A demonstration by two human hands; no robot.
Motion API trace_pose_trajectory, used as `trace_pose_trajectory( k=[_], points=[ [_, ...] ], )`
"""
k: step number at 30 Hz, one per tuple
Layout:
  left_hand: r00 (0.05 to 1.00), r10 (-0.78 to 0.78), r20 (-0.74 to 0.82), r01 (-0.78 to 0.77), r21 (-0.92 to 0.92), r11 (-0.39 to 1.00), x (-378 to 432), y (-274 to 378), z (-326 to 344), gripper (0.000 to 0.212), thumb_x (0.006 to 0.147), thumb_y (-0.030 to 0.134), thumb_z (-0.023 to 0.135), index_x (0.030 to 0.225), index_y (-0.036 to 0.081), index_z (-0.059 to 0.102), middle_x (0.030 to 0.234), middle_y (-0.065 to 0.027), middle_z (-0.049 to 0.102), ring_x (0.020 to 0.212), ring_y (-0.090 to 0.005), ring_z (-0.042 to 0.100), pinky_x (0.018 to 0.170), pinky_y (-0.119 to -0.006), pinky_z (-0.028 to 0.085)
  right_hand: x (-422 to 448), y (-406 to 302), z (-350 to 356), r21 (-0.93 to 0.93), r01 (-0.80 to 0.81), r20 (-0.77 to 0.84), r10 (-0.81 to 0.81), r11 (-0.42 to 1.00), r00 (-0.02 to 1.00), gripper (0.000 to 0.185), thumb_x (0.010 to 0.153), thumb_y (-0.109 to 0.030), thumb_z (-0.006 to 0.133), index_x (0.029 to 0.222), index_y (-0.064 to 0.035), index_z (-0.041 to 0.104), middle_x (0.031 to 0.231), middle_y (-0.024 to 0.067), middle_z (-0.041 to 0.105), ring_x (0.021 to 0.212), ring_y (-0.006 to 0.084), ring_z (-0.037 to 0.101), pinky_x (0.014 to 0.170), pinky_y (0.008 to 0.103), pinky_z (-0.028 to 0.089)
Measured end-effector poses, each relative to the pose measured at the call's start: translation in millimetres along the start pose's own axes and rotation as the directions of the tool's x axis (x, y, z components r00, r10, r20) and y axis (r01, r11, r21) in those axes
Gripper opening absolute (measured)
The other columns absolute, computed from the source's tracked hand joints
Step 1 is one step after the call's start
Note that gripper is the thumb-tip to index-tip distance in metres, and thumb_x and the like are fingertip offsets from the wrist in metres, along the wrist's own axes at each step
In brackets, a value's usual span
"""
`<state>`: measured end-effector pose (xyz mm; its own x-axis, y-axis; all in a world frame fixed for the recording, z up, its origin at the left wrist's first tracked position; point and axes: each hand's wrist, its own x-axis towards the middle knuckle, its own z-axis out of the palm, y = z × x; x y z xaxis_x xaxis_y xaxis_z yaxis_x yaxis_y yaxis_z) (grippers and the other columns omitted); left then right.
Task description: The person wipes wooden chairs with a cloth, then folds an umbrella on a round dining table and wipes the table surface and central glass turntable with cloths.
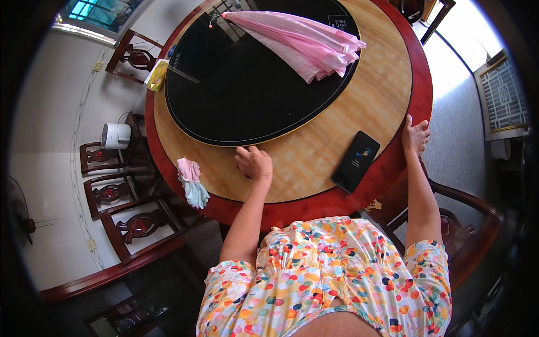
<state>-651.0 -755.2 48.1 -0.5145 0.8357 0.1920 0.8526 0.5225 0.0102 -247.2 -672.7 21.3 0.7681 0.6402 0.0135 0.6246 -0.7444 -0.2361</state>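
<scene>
My left hand rests on the marbled tan tabletop, just short of the black glass turntable. Its fingers curl downward, and their undersides are hidden. At the table's red rim, my right hand lies over the right edge with thumb and fingers apart. Between my hands, nearer the right one, lies a smartphone with its screen lit. A pink folded umbrella lies across the far part of the turntable, its canopy loose. Left of my left hand is a small pink and pale blue cloth item.
A yellow plastic packet sits at the table's left edge. Dark carved wooden chairs line the left wall, with a white appliance among them. Another wooden chair stands close on my right.
</scene>
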Motion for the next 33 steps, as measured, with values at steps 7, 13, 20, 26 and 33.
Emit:
trace_pose_trajectory(
  k=[7, 13, 20, 26, 33],
  points=[
    [0.866, 0.491, -0.101, -0.498, -0.281, 0.820, -52, 32, -15, 0.031, 0.068, 0.012, 0.056, 0.099, 0.009, 0.059, 0.093, -0.0123, 0.044, 0.080, -0.0307, 0.047, 0.064, -0.042, 0.043, 5, 2, 4, -0.015, 0.002, 0.008, -0.002, 1.000, 1.000, 0.078, 0.080, -0.066, 0.033, 0.130, -0.0062, 0.026, 0.122, 0.0265, 0.037, 0.111, 0.0396, 0.041, 0.085, 0.0490, 0.041],
    [0.422, 0.886, -0.192, -0.803, -0.532, 0.267, -70, 3, -42, 0.026, 0.064, 0.012, 0.058, 0.090, 0.013, 0.064, 0.092, -0.0080, 0.048, 0.080, -0.0250, 0.048, 0.069, -0.037, 0.041, 7, 6, 10, -0.007, 0.014, -0.015, -0.014, 1.000, 1.000, 0.078, 0.080, -0.066, 0.033, 0.129, -0.0058, 0.027, 0.120, 0.0269, 0.038, 0.110, 0.0400, 0.042, 0.085, 0.0495, 0.040],
    [0.907, 0.411, -0.087, -0.416, -0.047, 0.908, 17, -125, -4, 0.020, 0.067, 0.011, 0.054, 0.084, 0.013, 0.063, 0.095, -0.0079, 0.051, 0.082, -0.0295, 0.050, 0.067, -0.041, 0.045, 7, 7, 9, -0.019, 0.010, -0.015, -0.010, 1.000, 1.000, 0.078, 0.080, -0.066, 0.033, 0.129, -0.0055, 0.026, 0.119, 0.0276, 0.038, 0.109, 0.0403, 0.042, 0.085, 0.0491, 0.040],
    [0.994, -0.098, -0.058, 0.099, 0.017, 0.995, 11, -119, 10, 0.033, 0.071, 0.018, 0.050, 0.102, 0.013, 0.061, 0.101, -0.0167, 0.048, 0.088, -0.0365, 0.047, 0.077, -0.045, 0.042, 3, 1, 3, -0.003, 0.006, 0.018, -0.006, 1.000, 1.000, 0.079, 0.080, -0.065, 0.033, 0.130, -0.0042, 0.025, 0.120, 0.0281, 0.037, 0.109, 0.0406, 0.042, 0.085, 0.0492, 0.040],
    [0.798, 0.602, -0.028, -0.576, -0.327, 0.749, -105, 0, -44, 0.029, 0.065, 0.010, 0.055, 0.093, 0.012, 0.059, 0.089, -0.0108, 0.046, 0.077, -0.0284, 0.047, 0.065, -0.040, 0.042, 7, 3, 8, -0.011, 0.003, 0.004, -0.003, 1.000, 1.000, 0.079, 0.080, -0.065, 0.035, 0.129, -0.0040, 0.026, 0.120, 0.0283, 0.037, 0.109, 0.0405, 0.041, 0.085, 0.0487, 0.040]
  ],
)
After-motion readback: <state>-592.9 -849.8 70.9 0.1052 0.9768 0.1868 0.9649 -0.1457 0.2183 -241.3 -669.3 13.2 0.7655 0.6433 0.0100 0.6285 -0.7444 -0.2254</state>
